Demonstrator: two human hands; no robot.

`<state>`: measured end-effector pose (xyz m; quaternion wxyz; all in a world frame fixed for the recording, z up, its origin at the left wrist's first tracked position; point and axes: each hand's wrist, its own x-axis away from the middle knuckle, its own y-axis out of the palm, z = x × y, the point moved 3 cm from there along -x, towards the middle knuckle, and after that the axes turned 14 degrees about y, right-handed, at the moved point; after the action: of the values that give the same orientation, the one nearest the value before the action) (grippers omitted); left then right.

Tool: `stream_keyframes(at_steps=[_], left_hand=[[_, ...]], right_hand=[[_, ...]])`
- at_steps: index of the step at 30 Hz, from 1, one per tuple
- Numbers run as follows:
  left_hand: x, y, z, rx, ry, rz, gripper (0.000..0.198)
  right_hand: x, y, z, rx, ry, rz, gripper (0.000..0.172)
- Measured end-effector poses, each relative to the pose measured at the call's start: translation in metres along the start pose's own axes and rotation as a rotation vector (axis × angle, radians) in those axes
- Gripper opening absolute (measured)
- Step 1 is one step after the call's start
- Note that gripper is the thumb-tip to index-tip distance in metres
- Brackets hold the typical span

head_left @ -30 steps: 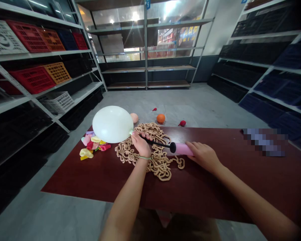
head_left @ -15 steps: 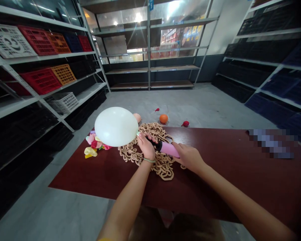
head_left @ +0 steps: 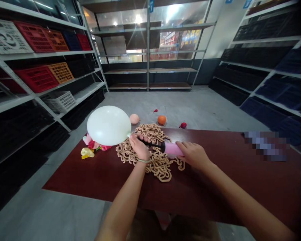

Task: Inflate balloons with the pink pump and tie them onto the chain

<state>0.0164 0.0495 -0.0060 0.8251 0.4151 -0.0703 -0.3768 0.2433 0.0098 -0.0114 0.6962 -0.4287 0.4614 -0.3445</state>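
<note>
A large white inflated balloon (head_left: 108,125) sticks out to the left of my left hand (head_left: 139,147). That hand is closed around the balloon's neck and the black nozzle end of a balloon pump (head_left: 172,149). My right hand (head_left: 194,155) grips the pump's pink barrel, and a stretch of black shaft shows between the two hands. Beneath them, a heap of tan, rope-like curly links (head_left: 163,167) lies on the dark red table (head_left: 90,177). To the left, partly behind the white balloon, is a pile of uninflated coloured balloons (head_left: 89,152).
On the floor beyond the table lie a peach balloon (head_left: 134,119), an orange ball-like balloon (head_left: 162,120) and small dark red balloons (head_left: 183,125). A blurred-out flat item (head_left: 266,145) rests at the table's right. Shelves with crates (head_left: 37,78) line the sides.
My hands have moved apart, and more of the pump's black shaft shows between them. The balloon and left hand have shifted left; the view has also turned slightly.
</note>
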Motion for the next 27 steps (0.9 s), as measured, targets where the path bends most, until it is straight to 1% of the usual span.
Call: stream_keyframes(at_steps=[3, 5, 6, 7, 9, 14, 16, 17, 19, 22, 25, 27], left_hand=[[0.003, 0.000, 0.000, 0.009, -0.020, -0.009, 0.032], [0.003, 0.002, -0.001, 0.017, -0.029, -0.030, 0.032], [0.003, 0.003, -0.001, 0.023, -0.034, -0.041, 0.033], [0.003, 0.004, -0.001, 0.031, -0.037, -0.050, 0.034], [0.000, 0.006, 0.000, 0.045, -0.037, -0.056, 0.034], [-0.007, 0.007, 0.006, 0.038, -0.006, -0.030, 0.030], [-0.008, 0.006, 0.006, 0.042, 0.013, -0.028, 0.030], [-0.008, 0.004, 0.006, 0.041, 0.024, -0.025, 0.031], [-0.009, 0.000, 0.003, 0.023, 0.048, -0.005, 0.032], [-0.009, -0.005, -0.001, -0.012, 0.061, 0.033, 0.034], [-0.008, -0.005, -0.002, -0.006, 0.030, 0.017, 0.035], [-0.007, -0.003, 0.000, 0.005, 0.004, -0.008, 0.036]], right_hand=[[-0.015, -0.014, -0.031, -0.039, 0.022, -0.030, 0.049], [-0.015, -0.016, -0.041, -0.075, 0.047, -0.038, 0.050], [-0.012, -0.014, -0.041, -0.091, 0.054, -0.037, 0.050], [-0.008, -0.012, -0.038, -0.104, 0.060, -0.032, 0.050], [0.002, -0.004, -0.022, -0.112, 0.059, -0.008, 0.048], [0.029, 0.017, 0.037, -0.055, 0.014, 0.084, 0.044], [0.033, 0.021, 0.049, -0.029, 0.011, 0.093, 0.043], [0.032, 0.022, 0.051, -0.021, 0.009, 0.093, 0.044], [0.025, 0.019, 0.042, -0.014, -0.002, 0.077, 0.046], [0.004, 0.007, 0.010, -0.015, -0.013, 0.001, 0.049], [-0.013, -0.008, -0.024, -0.039, 0.009, -0.056, 0.052], [-0.016, -0.014, -0.037, -0.077, 0.006, -0.051, 0.053]])
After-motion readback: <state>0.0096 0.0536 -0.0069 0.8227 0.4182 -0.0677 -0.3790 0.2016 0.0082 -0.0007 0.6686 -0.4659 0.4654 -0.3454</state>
